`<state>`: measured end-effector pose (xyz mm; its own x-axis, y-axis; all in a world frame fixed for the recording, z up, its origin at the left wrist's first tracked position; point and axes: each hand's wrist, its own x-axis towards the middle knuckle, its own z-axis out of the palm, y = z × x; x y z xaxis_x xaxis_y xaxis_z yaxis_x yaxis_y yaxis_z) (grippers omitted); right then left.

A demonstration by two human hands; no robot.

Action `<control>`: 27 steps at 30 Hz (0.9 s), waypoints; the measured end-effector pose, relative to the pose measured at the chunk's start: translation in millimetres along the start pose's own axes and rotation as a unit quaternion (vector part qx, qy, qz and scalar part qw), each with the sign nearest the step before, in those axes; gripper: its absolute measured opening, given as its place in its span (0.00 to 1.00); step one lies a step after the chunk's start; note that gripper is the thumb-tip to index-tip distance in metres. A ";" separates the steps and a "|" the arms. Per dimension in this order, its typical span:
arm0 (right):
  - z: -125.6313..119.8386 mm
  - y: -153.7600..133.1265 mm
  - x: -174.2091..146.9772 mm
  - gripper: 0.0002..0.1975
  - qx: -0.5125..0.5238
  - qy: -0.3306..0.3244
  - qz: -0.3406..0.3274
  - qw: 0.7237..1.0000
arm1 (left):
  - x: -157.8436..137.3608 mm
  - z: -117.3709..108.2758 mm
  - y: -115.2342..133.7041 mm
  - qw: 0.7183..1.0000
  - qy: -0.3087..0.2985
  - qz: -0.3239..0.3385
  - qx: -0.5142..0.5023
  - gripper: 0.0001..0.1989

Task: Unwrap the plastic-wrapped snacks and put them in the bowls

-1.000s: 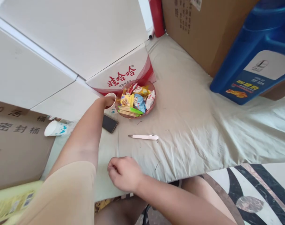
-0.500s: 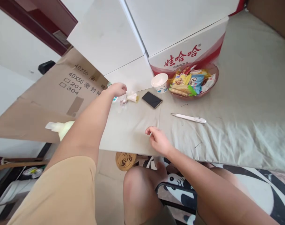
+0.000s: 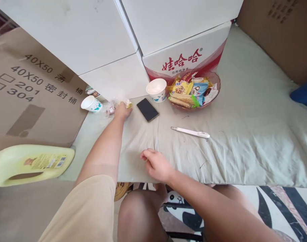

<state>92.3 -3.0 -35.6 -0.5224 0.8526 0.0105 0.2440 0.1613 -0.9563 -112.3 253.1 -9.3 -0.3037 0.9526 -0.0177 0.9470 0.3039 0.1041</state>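
Note:
My left hand (image 3: 121, 112) reaches down onto crumpled clear and yellowish plastic wrappers (image 3: 110, 108) at the back of the cloth-covered surface. Its fingers curl over the yellowish wrapper (image 3: 128, 104), and the fingertips are partly hidden. Nearer to me, my right hand (image 3: 157, 165) rests over the cloth with nothing in it, fingers loosely bent and the thumb apart. A black phone (image 3: 147, 110) lies just right of my left hand. To the right of the phone lies a white slim cutter-like tool (image 3: 190, 132).
A paper cup (image 3: 157, 90) stands beside a pink bowl (image 3: 217, 95) of packaged snacks. Another paper cup (image 3: 92, 105) tilts against a cardboard box (image 3: 42, 87) on the left. A yellow jug (image 3: 49, 164) lies near the front left edge. White boxes (image 3: 113, 79) line the back.
My left hand has come down onto the wrappers from above and behind them. The view has turned left, bringing the yellow jug and left paper cup fully into sight. My right hand stays low over the cloth.

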 end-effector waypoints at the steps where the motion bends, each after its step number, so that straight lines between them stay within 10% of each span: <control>1: -2.0 -1.3 -0.9 0.18 -0.005 -0.001 0.001 1.000 | -0.7 -1.4 -1.5 1.000 0.006 -0.001 -0.012 0.19; 10: -5.0 -13.6 -23.1 0.17 -0.006 0.039 -0.053 0.998 | -79.0 -46.4 -11.3 0.993 -0.021 0.051 -0.104 0.09; 16: -29.8 -3.3 -61.6 0.17 -0.046 0.175 -0.002 0.984 | -222.4 -11.2 -25.1 0.960 -0.034 0.109 -0.257 0.07; 19: -45.6 4.2 -75.4 0.18 -0.059 0.235 0.050 0.969 | -270.6 12.2 -40.7 0.900 0.006 0.083 -0.428 0.15; 27: -63.6 24.4 -82.1 0.39 -0.142 0.213 0.095 0.962 | -286.7 34.4 12.7 0.826 -0.102 0.201 -0.516 0.18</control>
<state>193.1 -37.5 -41.2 -0.0791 0.9967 0.0198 0.5465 0.0599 -0.8353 -9.6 -15.6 -37.1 0.1377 0.9881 0.0685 0.3407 -0.1122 0.9335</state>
